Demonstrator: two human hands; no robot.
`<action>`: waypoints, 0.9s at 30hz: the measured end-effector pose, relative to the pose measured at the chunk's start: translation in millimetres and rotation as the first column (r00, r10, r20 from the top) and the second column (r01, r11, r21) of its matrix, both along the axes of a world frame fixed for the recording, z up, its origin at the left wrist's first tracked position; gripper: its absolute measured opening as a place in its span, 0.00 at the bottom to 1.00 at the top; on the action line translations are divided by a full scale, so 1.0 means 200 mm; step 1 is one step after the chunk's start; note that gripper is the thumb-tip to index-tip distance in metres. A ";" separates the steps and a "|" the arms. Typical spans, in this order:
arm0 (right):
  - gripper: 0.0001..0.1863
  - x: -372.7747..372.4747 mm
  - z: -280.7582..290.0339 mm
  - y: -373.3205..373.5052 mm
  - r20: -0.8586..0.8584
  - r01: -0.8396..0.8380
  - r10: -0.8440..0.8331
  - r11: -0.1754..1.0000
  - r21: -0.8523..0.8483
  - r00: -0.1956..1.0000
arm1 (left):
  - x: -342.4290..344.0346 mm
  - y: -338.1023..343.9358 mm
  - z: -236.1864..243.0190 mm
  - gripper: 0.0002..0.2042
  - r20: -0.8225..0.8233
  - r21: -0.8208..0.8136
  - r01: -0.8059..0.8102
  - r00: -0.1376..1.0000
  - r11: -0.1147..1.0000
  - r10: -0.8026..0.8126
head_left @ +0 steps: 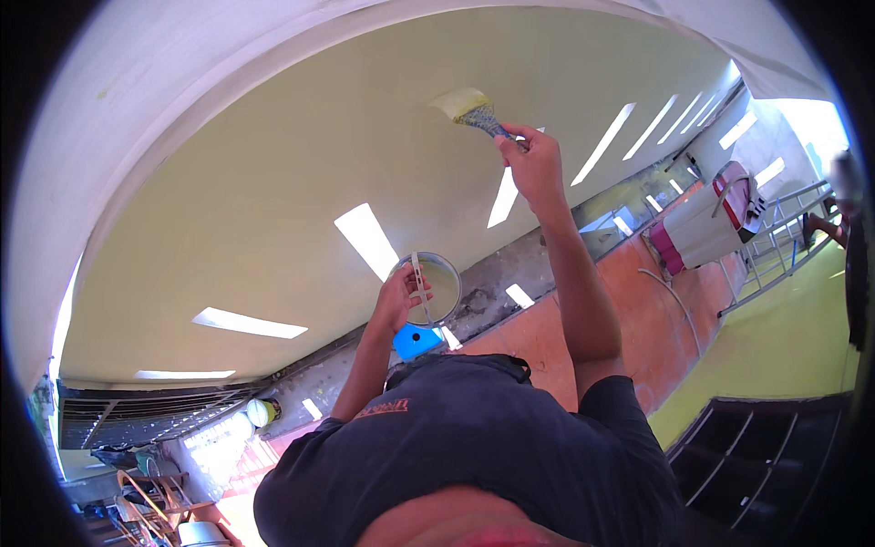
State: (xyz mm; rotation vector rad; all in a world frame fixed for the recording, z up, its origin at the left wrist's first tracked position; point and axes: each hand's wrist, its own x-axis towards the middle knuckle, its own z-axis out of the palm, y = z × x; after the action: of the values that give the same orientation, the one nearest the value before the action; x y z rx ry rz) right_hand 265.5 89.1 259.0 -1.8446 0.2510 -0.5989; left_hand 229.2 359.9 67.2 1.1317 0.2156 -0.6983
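Observation:
My right hand (536, 169) is raised and closed round the speckled handle of a wide paintbrush (476, 113). The brush's pale bristles, wet with yellowish paint, rest on the pale yellow-green wall (273, 173). Lower down, in front of my chest, my left hand (396, 299) grips a round paint bucket (445, 290). Its fingers curl over a flat light strip that crosses the bucket's mouth. Inside the bucket the colour is close to the wall's; how full it is I cannot tell.
Below the bucket is a blue object (416, 343) with a dark hole. Covered items (702, 228) and a metal ladder (786, 246) stand at the right, with another person (855, 255) at the edge. A small bucket (264, 412) and wooden chairs (146, 497) are at lower left.

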 end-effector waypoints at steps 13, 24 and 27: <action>0.15 0.15 -0.39 -0.23 0.025 0.097 -0.100 0.990 0.100 0.995 | 0.06 -0.04 -0.01 0.20 0.005 0.005 0.012 1.000 1.000 -0.012; 0.15 0.16 0.20 -0.31 0.107 0.001 -0.019 0.986 0.167 0.994 | 0.08 -0.06 0.01 0.19 0.021 -0.007 0.043 0.999 0.999 -0.043; 0.14 0.11 0.44 -0.29 0.270 -0.011 -0.053 0.973 0.231 0.961 | 0.07 -0.05 -0.02 0.19 0.022 -0.023 0.037 0.999 0.999 -0.036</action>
State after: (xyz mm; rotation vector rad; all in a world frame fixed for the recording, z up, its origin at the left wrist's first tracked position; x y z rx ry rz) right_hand 288.1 30.1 347.4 -1.5165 0.1476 -0.7986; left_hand 242.7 350.8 63.5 1.1226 0.1681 -0.7189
